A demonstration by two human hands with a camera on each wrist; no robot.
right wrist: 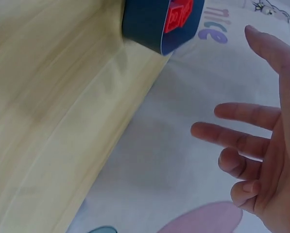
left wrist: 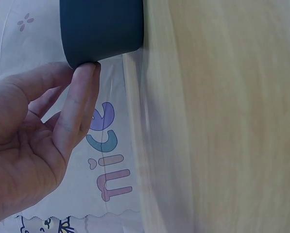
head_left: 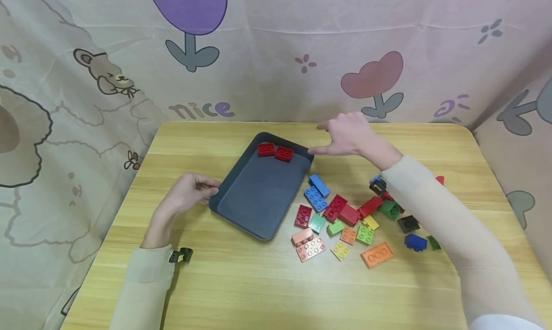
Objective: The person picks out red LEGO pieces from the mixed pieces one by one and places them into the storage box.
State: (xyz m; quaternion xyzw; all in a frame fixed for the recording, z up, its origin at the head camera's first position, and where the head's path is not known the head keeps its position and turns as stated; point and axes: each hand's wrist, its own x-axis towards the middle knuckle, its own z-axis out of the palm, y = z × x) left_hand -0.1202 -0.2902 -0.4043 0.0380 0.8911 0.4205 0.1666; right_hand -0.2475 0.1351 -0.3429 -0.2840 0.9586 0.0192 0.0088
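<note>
A dark grey tray [head_left: 254, 196] lies turned at an angle on the table, with two red toy bricks [head_left: 274, 151] inside near its far end. My left hand [head_left: 191, 192] pinches its left edge, and the left wrist view has the thumb and fingertips meeting at the tray's corner [left wrist: 103, 29]. Beyond the far right corner hovers my right hand [head_left: 347, 136], thumb stretched toward the rim and fingers spread. Nothing lies in its palm in the right wrist view, where the hand [right wrist: 261, 145] stands apart from the tray [right wrist: 145, 24].
Loose toy bricks in several colours lie right of the tray, among them a blue brick [head_left: 316, 199], an orange brick [head_left: 377, 255] and a green brick [head_left: 390, 209]. My right forearm passes over the rightmost ones. A patterned cloth [head_left: 276, 81] hangs behind the wooden table [head_left: 241, 287].
</note>
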